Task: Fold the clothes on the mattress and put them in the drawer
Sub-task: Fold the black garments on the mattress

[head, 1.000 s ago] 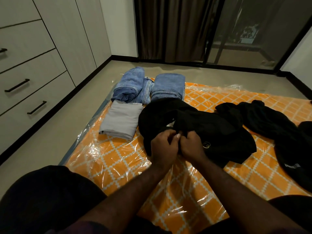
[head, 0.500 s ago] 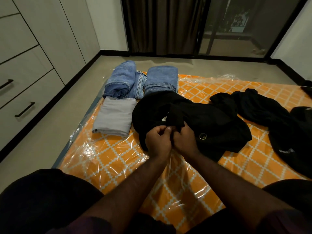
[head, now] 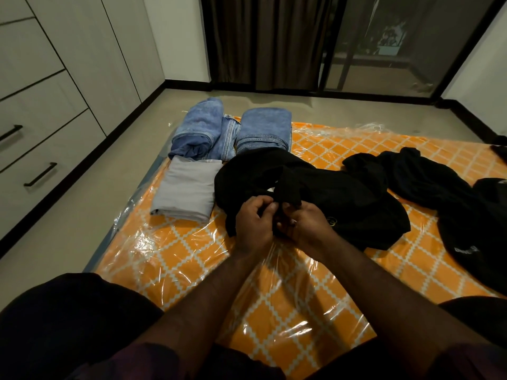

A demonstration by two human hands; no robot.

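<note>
A crumpled black garment (head: 343, 198) lies in the middle of the orange patterned mattress (head: 192, 259), which is wrapped in clear plastic. My left hand (head: 253, 220) and my right hand (head: 307, 226) meet at its near edge, and both pinch a bunched fold of the black cloth. To the left rests a folded grey garment (head: 183, 193). Behind it sit folded blue jeans (head: 197, 130) and a second folded pair of jeans (head: 263, 127). More loose black clothes (head: 444, 187) spread over the right side of the mattress.
Closed white drawers (head: 49, 149) with black handles line the wall at left, across a strip of bare floor (head: 68, 215). Dark curtains (head: 263, 42) and a glass sliding door (head: 389, 42) stand at the back. My knees in dark cloth frame the bottom corners.
The view has tilted and shifted a little. Both hands stay together on the black garment, working its bunched fold; the fingers have shifted slightly.
</note>
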